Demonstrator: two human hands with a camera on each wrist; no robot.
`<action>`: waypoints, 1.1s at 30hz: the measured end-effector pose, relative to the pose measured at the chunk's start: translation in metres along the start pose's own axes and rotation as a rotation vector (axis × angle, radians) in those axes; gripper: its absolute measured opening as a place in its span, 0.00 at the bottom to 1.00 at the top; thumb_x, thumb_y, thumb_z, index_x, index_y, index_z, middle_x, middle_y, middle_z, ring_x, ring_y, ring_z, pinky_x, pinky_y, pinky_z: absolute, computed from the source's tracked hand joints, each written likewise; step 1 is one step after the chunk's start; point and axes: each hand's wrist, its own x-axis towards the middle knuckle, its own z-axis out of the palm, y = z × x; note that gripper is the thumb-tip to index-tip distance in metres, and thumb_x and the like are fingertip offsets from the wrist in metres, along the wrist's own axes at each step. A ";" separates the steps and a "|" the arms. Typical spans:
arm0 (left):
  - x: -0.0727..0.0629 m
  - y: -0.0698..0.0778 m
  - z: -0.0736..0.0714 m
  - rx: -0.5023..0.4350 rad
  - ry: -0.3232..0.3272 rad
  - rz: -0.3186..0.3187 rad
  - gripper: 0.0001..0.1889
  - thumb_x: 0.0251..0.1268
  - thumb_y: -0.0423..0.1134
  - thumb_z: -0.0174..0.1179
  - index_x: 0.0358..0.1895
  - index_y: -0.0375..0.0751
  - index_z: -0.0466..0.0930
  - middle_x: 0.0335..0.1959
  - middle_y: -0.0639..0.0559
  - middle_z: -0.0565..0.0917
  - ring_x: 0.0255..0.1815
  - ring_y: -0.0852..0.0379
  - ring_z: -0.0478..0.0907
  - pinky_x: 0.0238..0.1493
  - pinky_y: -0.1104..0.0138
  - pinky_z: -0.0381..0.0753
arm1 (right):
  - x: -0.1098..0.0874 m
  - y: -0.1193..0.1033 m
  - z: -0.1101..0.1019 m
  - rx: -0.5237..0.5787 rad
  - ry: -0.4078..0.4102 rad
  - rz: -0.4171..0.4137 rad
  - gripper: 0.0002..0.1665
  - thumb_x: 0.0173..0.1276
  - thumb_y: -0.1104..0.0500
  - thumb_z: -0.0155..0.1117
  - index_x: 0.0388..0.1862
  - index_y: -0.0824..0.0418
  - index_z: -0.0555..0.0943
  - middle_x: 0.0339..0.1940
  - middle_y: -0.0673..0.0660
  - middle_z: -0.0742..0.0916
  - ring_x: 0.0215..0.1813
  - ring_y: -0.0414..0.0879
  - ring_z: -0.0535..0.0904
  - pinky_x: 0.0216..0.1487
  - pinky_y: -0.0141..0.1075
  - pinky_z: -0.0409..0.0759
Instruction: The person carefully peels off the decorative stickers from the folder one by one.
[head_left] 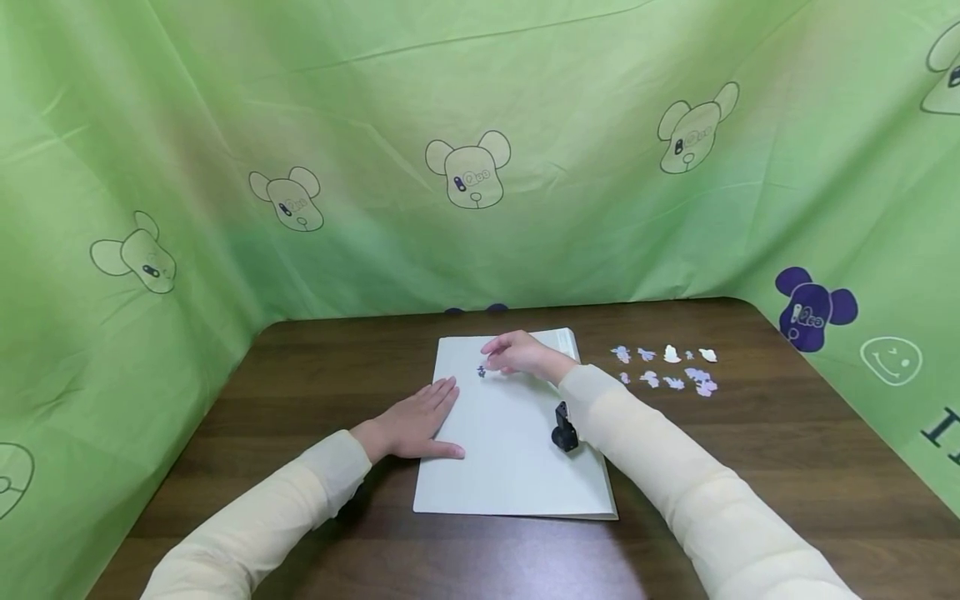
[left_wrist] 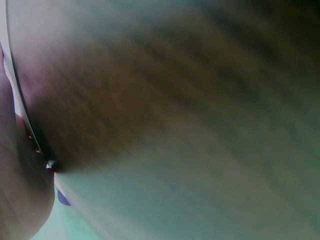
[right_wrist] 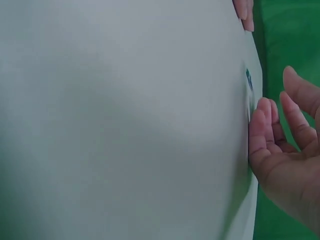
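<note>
A white sheet-like folder (head_left: pixel 517 467), stacked in layers along its right edge, lies on the brown table. Flat across its left edge rests my left hand (head_left: pixel 416 421), fingers straight and thumb spread onto the white surface. Close over the upper part is my right hand (head_left: pixel 521 353), beside a small dark blue-green sticker (head_left: pixel 482 372) on the folder. In the right wrist view the thumb and forefinger of the right hand (right_wrist: pixel 290 155) stand apart, nothing between them, and the other fingers bend loosely at the surface. The left wrist view is mostly blurred.
Right of the folder, several small purple and white cutouts (head_left: pixel 650 379) lie in two rows on the wooden table (head_left: pixel 750 467). A black wrist camera (head_left: pixel 565 429) hangs from my right sleeve. Behind the table hangs a green curtain (head_left: pixel 570 233) with bear-head drawings.
</note>
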 end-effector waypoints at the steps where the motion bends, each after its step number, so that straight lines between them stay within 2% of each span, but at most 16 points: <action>1: 0.000 0.000 0.000 0.002 0.001 0.001 0.58 0.58 0.80 0.37 0.78 0.36 0.38 0.79 0.44 0.38 0.78 0.51 0.33 0.74 0.60 0.41 | 0.001 0.001 0.000 -0.004 0.000 -0.002 0.21 0.64 0.66 0.67 0.56 0.69 0.79 0.44 0.59 0.84 0.40 0.44 0.78 0.43 0.33 0.79; 8: 0.001 0.000 -0.005 0.007 -0.002 -0.004 0.58 0.58 0.80 0.38 0.78 0.37 0.38 0.79 0.44 0.38 0.78 0.51 0.33 0.74 0.60 0.41 | 0.007 0.006 0.001 -0.094 -0.012 -0.058 0.22 0.62 0.66 0.70 0.55 0.67 0.80 0.43 0.57 0.85 0.39 0.43 0.78 0.40 0.32 0.78; 14: 0.001 0.000 -0.006 0.009 0.001 -0.001 0.57 0.59 0.79 0.39 0.78 0.36 0.39 0.79 0.44 0.38 0.78 0.51 0.34 0.74 0.60 0.41 | 0.008 0.009 0.004 -0.147 -0.006 -0.110 0.21 0.60 0.67 0.70 0.53 0.67 0.81 0.39 0.55 0.83 0.41 0.44 0.76 0.44 0.32 0.75; 19: 0.000 0.001 -0.006 -0.003 -0.004 -0.002 0.58 0.58 0.79 0.39 0.78 0.36 0.39 0.79 0.44 0.38 0.78 0.51 0.34 0.74 0.60 0.41 | 0.008 0.010 0.007 -0.164 0.014 -0.099 0.21 0.57 0.69 0.71 0.52 0.66 0.82 0.35 0.53 0.81 0.39 0.43 0.74 0.45 0.33 0.73; 33: -0.004 0.003 -0.004 -0.002 0.015 0.026 0.57 0.60 0.78 0.40 0.77 0.34 0.41 0.79 0.42 0.40 0.78 0.49 0.36 0.74 0.59 0.43 | 0.006 0.008 0.016 -0.361 0.088 -0.123 0.16 0.56 0.64 0.74 0.45 0.64 0.84 0.26 0.49 0.78 0.31 0.41 0.71 0.41 0.34 0.71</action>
